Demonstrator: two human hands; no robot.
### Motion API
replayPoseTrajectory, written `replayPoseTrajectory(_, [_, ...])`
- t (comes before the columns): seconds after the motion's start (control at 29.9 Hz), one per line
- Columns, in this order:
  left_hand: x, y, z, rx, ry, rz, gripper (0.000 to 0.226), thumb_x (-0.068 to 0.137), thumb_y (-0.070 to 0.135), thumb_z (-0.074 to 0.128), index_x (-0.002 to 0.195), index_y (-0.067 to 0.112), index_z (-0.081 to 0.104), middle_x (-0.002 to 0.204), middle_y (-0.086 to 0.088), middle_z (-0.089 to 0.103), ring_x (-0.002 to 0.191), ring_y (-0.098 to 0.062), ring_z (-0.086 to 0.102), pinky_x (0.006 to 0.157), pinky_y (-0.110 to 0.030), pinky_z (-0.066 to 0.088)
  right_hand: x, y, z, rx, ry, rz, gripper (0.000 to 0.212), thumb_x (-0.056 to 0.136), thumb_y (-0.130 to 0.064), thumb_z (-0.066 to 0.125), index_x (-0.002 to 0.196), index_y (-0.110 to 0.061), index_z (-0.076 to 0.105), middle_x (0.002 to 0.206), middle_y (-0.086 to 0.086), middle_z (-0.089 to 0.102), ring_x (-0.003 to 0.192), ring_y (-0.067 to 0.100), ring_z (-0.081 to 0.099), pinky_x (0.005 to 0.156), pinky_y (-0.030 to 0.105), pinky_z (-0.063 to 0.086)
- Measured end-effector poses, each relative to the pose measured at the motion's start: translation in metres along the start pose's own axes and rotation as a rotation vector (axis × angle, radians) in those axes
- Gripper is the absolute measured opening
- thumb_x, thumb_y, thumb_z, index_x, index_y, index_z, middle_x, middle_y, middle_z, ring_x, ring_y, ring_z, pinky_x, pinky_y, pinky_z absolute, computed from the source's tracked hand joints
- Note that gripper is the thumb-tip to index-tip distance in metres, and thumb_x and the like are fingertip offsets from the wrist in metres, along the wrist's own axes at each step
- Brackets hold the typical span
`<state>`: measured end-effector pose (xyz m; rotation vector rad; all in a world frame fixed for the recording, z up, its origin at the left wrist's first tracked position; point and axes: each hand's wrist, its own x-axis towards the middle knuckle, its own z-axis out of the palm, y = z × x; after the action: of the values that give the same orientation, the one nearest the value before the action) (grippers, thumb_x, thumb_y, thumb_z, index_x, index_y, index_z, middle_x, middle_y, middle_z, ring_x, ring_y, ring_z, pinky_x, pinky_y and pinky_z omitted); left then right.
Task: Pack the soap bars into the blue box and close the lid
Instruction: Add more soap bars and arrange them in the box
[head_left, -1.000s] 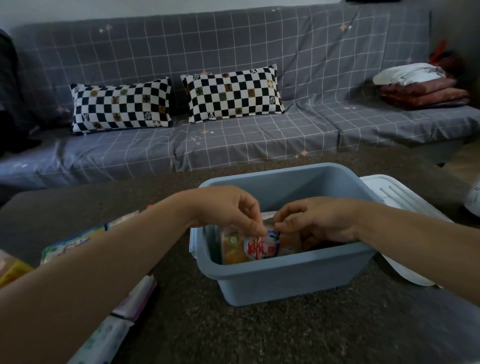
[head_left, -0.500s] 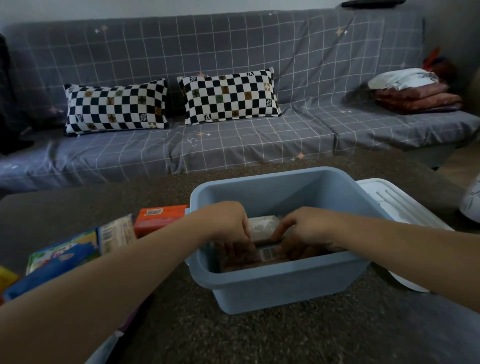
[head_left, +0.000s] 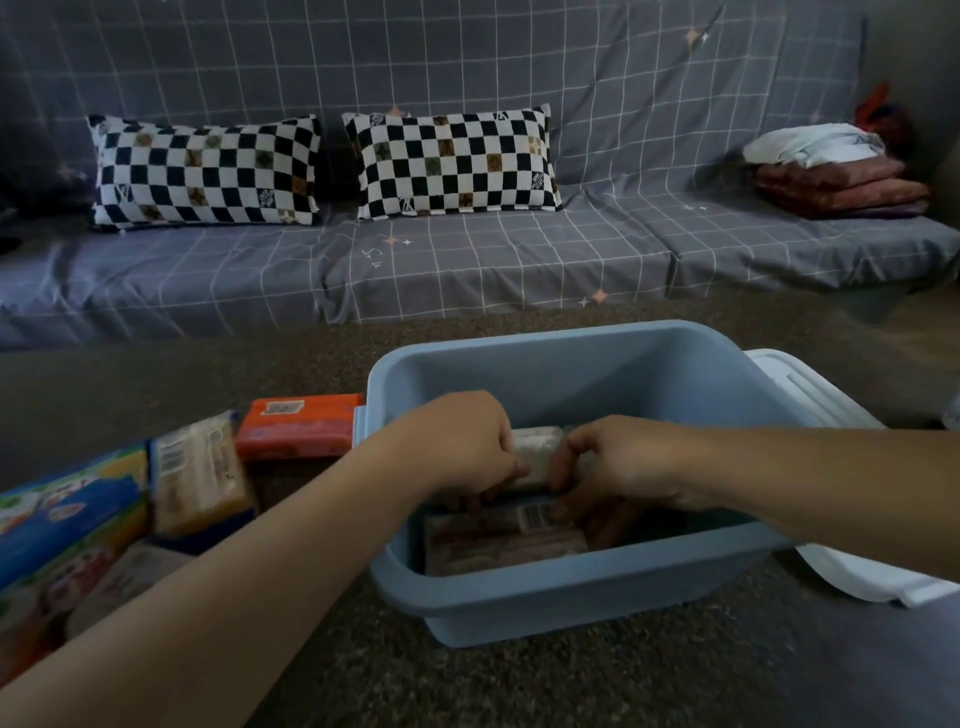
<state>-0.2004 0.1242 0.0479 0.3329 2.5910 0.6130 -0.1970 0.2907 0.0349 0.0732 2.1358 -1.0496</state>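
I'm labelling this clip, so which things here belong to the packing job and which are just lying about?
Job:
- blue box
- white lid, beside the box
- soap in the box
- orange soap and other soap packs, left of the box
- left hand, right hand, both in the box

Lying about:
- checked pillows
- sofa
- folded blankets

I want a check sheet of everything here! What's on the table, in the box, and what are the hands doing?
Surface: dark speckled table.
Job's things: blue box open, soap packs inside; white lid off, on the box's right; orange soap bar and more packs waiting on its left.
Clutter: nothing seen.
Grippers: left hand and right hand in the box, gripping a soap pack.
Cables: nothing seen.
Surroundings: grey sofa, two checkered pillows, folded blankets.
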Motion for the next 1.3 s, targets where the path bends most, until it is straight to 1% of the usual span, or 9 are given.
replayPoseTrajectory(0.13, [0.004,0.001,0.000,0.072,-0.009,0.011,0.023,0.090,0.027,0.060,0.097,0.010,0.073,0.098,-0.009,0.074,0.091,-0.020,0.068,0.068,-0.024,0.050,0.006,-0.001,0.004,-0.031,0.036,-0.002,0.021,0.077,0.006,0.070,0.074,-0.010,0.056,0.074,0.014,0.064,0.062,0.027,0.065,0.054,0.033,0.059])
replayPoseTrajectory(0.23, [0.003,0.001,0.000,0.059,-0.040,0.007,0.021,0.088,0.026,0.063,0.097,0.010,0.073,0.097,-0.009,0.074,0.089,-0.020,0.068,0.073,-0.028,0.053,0.005,-0.002,0.003,-0.071,0.039,-0.014,0.020,0.077,0.003,0.072,0.075,-0.010,0.057,0.074,0.013,0.066,0.062,0.025,0.066,0.056,0.033,0.060])
replayPoseTrajectory(0.4, [-0.011,0.004,-0.004,-0.032,0.083,0.037,0.024,0.091,0.026,0.057,0.096,0.007,0.072,0.094,-0.009,0.073,0.087,-0.019,0.067,0.079,-0.031,0.052,-0.012,-0.014,-0.003,-0.128,0.024,-0.038,0.012,0.087,-0.018,0.066,0.094,-0.009,0.064,0.085,0.013,0.072,0.068,0.022,0.071,0.060,0.031,0.061])
replayPoseTrajectory(0.6, [-0.063,0.008,-0.016,-0.257,0.439,0.110,0.013,0.091,0.024,0.056,0.085,0.021,0.067,0.081,0.002,0.071,0.078,-0.014,0.069,0.075,-0.032,0.058,-0.052,-0.019,0.010,-0.038,0.332,-0.403,0.009,0.088,-0.030,0.062,0.094,-0.023,0.063,0.089,0.002,0.073,0.079,0.016,0.072,0.064,0.026,0.058])
replayPoseTrajectory(0.84, [-0.151,-0.029,0.000,-0.398,0.634,-0.005,0.009,0.091,0.025,0.056,0.091,0.031,0.064,0.082,0.004,0.071,0.077,-0.014,0.070,0.073,-0.042,0.060,-0.099,-0.058,0.097,0.102,0.392,-0.831,0.013,0.090,-0.028,0.058,0.098,-0.039,0.058,0.087,-0.002,0.073,0.081,0.010,0.070,0.073,0.034,0.060])
replayPoseTrajectory(0.94, [-0.184,-0.054,0.012,-0.448,0.681,-0.089,0.012,0.091,0.022,0.057,0.088,0.033,0.062,0.082,0.003,0.071,0.077,-0.016,0.070,0.073,-0.044,0.059,-0.099,-0.072,0.136,0.145,0.350,-0.905,0.015,0.090,-0.025,0.059,0.100,-0.037,0.060,0.084,-0.002,0.071,0.079,0.013,0.069,0.067,0.033,0.060])
replayPoseTrajectory(1.17, [-0.225,-0.130,0.056,-0.516,0.707,-0.313,0.015,0.094,0.023,0.052,0.102,0.031,0.061,0.093,0.012,0.063,0.075,-0.003,0.058,0.058,-0.017,0.045,-0.050,-0.074,0.210,0.043,0.195,-0.692,0.019,0.092,-0.028,0.057,0.109,-0.034,0.058,0.097,-0.003,0.066,0.092,0.009,0.064,0.084,0.037,0.057])
replayPoseTrajectory(1.24, [-0.227,-0.146,0.069,-0.512,0.725,-0.393,0.015,0.093,0.025,0.053,0.104,0.030,0.061,0.097,0.012,0.062,0.078,-0.004,0.058,0.063,-0.019,0.047,-0.033,-0.072,0.221,0.010,0.162,-0.623,0.023,0.092,-0.029,0.056,0.115,-0.031,0.059,0.105,-0.006,0.063,0.099,0.008,0.061,0.086,0.031,0.054])
replayPoseTrajectory(1.3, [-0.224,-0.160,0.082,-0.489,0.732,-0.468,0.019,0.091,0.028,0.054,0.107,0.035,0.061,0.113,0.008,0.061,0.094,-0.008,0.058,0.079,-0.026,0.049,-0.017,-0.071,0.230,-0.031,0.139,-0.570,0.028,0.093,-0.029,0.055,0.121,-0.027,0.058,0.118,-0.006,0.058,0.105,0.006,0.056,0.081,0.018,0.048])
